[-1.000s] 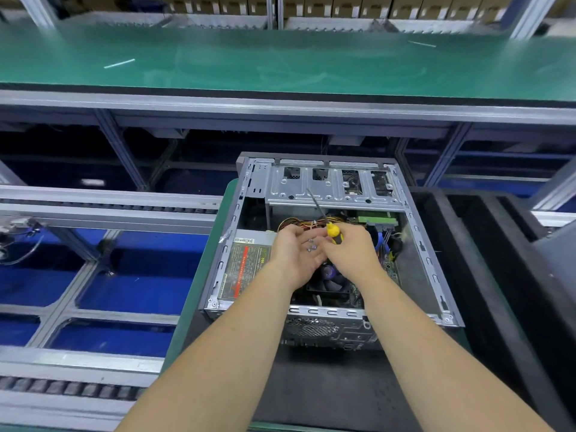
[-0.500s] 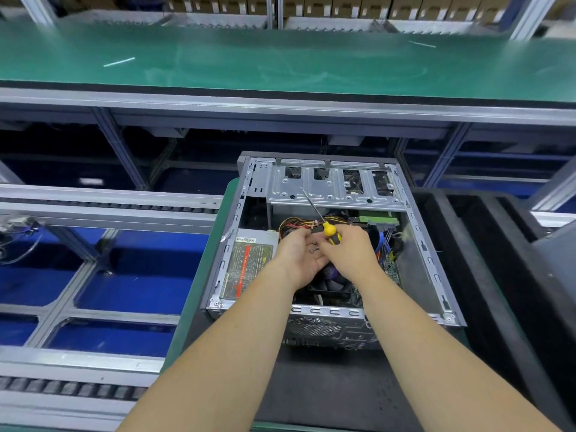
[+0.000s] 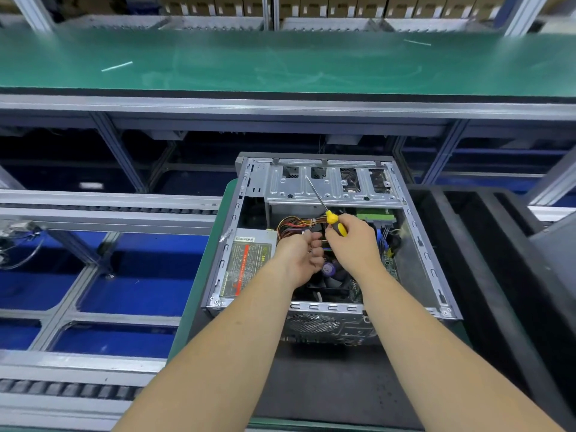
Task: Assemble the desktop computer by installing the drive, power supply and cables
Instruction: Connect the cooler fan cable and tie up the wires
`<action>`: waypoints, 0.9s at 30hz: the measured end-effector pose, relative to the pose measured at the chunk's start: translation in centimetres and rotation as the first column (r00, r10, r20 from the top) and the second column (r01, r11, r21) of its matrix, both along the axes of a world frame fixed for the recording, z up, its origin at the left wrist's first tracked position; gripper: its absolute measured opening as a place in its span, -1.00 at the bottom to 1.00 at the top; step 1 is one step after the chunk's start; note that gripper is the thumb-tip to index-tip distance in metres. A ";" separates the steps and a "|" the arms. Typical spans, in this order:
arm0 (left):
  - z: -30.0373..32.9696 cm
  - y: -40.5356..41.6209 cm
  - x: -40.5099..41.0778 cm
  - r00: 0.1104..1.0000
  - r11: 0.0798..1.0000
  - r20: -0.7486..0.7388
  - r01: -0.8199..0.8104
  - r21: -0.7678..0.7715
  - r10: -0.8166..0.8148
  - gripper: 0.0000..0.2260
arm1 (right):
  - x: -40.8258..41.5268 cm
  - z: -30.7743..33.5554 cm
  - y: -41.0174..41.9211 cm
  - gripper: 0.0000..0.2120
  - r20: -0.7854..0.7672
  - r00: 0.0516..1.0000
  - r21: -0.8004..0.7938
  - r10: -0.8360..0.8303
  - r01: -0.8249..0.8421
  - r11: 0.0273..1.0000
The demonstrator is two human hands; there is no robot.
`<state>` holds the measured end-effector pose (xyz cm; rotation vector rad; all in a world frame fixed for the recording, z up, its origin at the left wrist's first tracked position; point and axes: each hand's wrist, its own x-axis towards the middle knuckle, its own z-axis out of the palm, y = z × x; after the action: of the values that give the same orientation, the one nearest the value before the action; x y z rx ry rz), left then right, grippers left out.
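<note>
An open grey computer case (image 3: 419, 244) lies on a green mat. Its power supply (image 3: 246, 266) sits at the left, with a bundle of coloured cables (image 3: 291, 224) beside it. The metal drive cage (image 3: 333, 190) spans the far end, and a green drive board (image 3: 375, 215) shows under it. My right hand (image 3: 355, 244) grips a yellow-and-black screwdriver (image 3: 336, 224) whose shaft points up-left over the cage. My left hand (image 3: 299, 260) is curled over the case's middle, holding small silver screws that are mostly hidden. The CPU fan (image 3: 330, 277) lies below both hands.
A black foam tray (image 3: 498, 275) flanks the case on the right. Roller conveyor rails (image 3: 109, 210) and blue bins lie to the left. A green bench top (image 3: 280, 60) runs across the back, with boxes on shelves beyond it.
My right hand has pulled up and to the right, away from my left hand. The screwdriver's shaft now reaches further over the drive cage. My left hand's fingers have curled tighter.
</note>
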<state>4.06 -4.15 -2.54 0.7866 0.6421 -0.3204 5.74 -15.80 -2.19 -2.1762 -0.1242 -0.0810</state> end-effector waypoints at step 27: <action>1.2 8.7 1.7 0.864 -0.500 0.000 -0.292 0.815 -0.504 -0.69 | 5.1 1.3 -9.7 -0.65 0.043 0.923 -0.415 -0.383 0.365 0.833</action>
<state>5.77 4.57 -1.34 2.8672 0.0635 0.5245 10.82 -25.47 -0.93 -2.6035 0.3463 -0.2523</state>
